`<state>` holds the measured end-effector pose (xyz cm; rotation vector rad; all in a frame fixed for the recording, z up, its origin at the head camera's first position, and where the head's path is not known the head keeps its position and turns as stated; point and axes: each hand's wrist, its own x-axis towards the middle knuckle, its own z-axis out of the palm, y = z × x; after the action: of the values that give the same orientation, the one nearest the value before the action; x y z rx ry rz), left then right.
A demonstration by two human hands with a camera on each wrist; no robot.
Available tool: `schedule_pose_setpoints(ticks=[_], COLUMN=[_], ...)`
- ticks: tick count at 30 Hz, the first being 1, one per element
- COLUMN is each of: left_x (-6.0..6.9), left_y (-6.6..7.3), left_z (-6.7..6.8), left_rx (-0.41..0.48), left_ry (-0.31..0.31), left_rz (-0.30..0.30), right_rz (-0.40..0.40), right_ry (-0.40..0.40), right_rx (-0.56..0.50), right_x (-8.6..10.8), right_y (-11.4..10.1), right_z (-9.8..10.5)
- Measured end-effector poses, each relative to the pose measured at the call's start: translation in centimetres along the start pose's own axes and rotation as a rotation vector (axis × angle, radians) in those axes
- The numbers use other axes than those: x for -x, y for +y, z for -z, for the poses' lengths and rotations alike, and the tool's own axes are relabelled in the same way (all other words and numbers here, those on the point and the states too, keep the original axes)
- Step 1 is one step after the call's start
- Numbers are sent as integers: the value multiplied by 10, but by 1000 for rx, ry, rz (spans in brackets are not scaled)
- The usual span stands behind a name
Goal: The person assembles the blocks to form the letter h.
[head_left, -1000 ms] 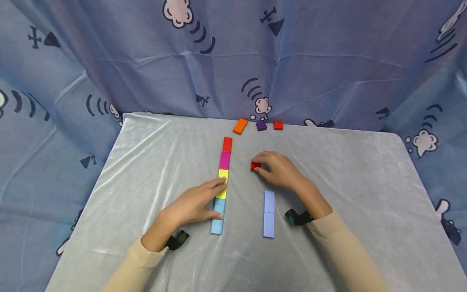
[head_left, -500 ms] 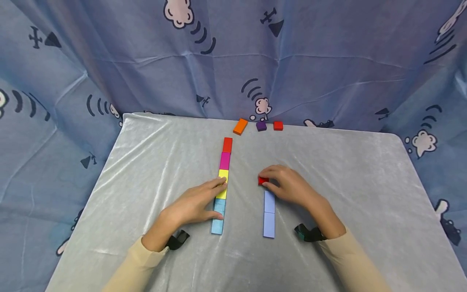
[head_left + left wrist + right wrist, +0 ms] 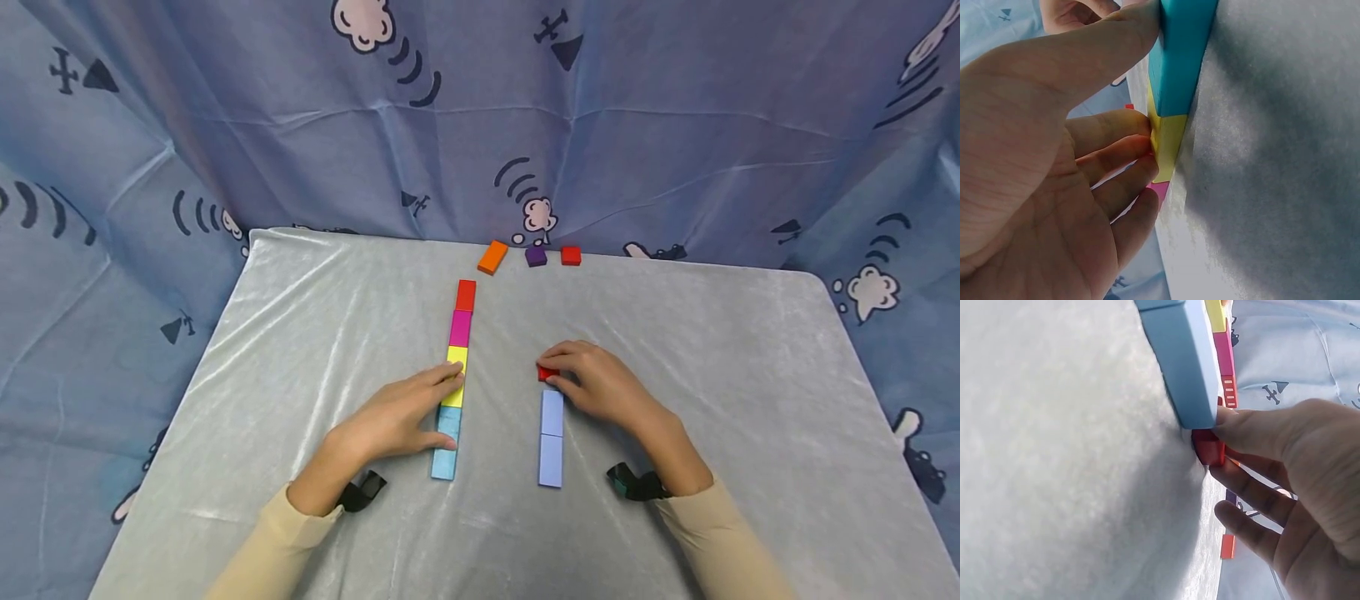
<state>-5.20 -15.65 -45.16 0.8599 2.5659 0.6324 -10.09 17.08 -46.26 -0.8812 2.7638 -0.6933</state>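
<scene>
The small red block (image 3: 545, 374) is at the tabletop (image 3: 480, 529), just beyond the far end of the periwinkle block (image 3: 551, 412), pinched between the thumb and fingers of the right hand (image 3: 600, 382). The left hand (image 3: 396, 415) lies with fingers extended and thumb apart, across the yellow block (image 3: 453, 397) and light blue block (image 3: 450, 422), gripping neither. Judged by appearance, the small red block should prove light, rigid, smooth and hard to damage; hold is best taken on opposite side faces, well clear of the end facing the periwinkle block. The head view shows a narrow gap between those two; the right wrist view overlaps them, leaving contact undetermined there. Only the latter discloses pale bars on the end red block (image 3: 1230, 392) of the multicoloured row. The left wrist view alone shows fingertips against the yellow block's side.
</scene>
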Motion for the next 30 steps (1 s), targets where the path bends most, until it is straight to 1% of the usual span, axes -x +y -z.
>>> schedule_pose_setpoints(ticks=[7,15,23,30], left_x=[-1,0,0,0], left_y=[-1,-1,-2,-2], left_z=[-1,-2,-2,-2], left_rx=[-3,-6,-8,-9], left_ry=[2,10,13,17], left_rz=[-1,-11,-10,-15], right_rz=[-3,-32,-25,-19], right_ry=[21,35,25,31], right_rx=[11,-5,-11,0], right_x=[1,5,10,15], right_y=[0,0,-1,-4], right_z=[-1,-4,-4,-4])
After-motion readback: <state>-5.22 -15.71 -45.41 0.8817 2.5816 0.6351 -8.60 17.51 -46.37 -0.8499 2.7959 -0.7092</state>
